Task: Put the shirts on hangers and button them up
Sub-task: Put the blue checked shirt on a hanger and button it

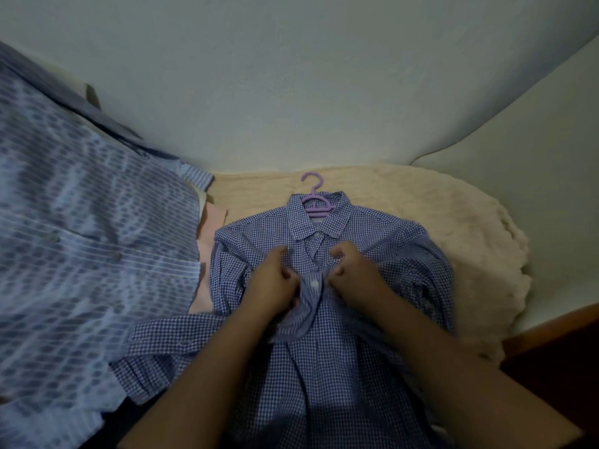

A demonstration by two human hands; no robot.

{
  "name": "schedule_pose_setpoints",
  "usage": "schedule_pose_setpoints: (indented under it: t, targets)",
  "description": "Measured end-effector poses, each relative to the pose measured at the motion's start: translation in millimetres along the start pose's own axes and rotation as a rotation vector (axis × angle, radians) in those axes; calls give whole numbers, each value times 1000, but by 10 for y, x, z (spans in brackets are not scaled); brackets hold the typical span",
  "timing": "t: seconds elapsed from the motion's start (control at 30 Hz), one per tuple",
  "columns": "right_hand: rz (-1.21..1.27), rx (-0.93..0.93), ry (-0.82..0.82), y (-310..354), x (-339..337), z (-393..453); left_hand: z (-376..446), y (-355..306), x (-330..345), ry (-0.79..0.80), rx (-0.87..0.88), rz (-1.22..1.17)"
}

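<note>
A blue-and-white checked shirt (366,244) lies flat on a cream blanket (453,215), collar away from me. A purple plastic hanger (316,202) sits inside its neck, hook pointing toward the wall. The top collar button looks fastened. My left hand (272,280) pinches the left edge of the front placket at chest height. My right hand (353,270) pinches the right edge opposite it. A white button (313,283) shows between the two hands.
A light blue striped shirt (81,254) lies spread out on the left, partly over a pink cloth (210,222). A white wall rises behind the blanket. A dark wooden edge (557,328) runs at the lower right.
</note>
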State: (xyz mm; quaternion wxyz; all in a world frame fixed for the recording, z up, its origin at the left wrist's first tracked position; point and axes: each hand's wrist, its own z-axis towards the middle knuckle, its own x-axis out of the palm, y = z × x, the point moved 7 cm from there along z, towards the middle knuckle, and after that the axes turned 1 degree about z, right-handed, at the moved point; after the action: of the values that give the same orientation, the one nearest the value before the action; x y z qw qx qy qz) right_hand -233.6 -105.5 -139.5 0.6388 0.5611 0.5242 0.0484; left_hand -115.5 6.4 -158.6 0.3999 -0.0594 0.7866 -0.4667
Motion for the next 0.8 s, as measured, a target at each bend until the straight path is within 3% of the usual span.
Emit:
schedule_pose_setpoints:
  t: [0.17,0.3,0.4,0.53,0.8]
  targets:
    - [265,3,-238,111,-433,470,411,-370,-290,-160,116,-113]
    - [295,57,-122,93,-443,602,480,-475,-276,-85,147,-31]
    - [214,56,-103,28,-406,363,283,-383,-267,-70,188,0]
    - [82,31,-182,-87,-361,-135,-141,-124,-400,-115,180,288]
    - [-366,239,-205,-277,-326,-602,-566,-94,-561,-370,364,438]
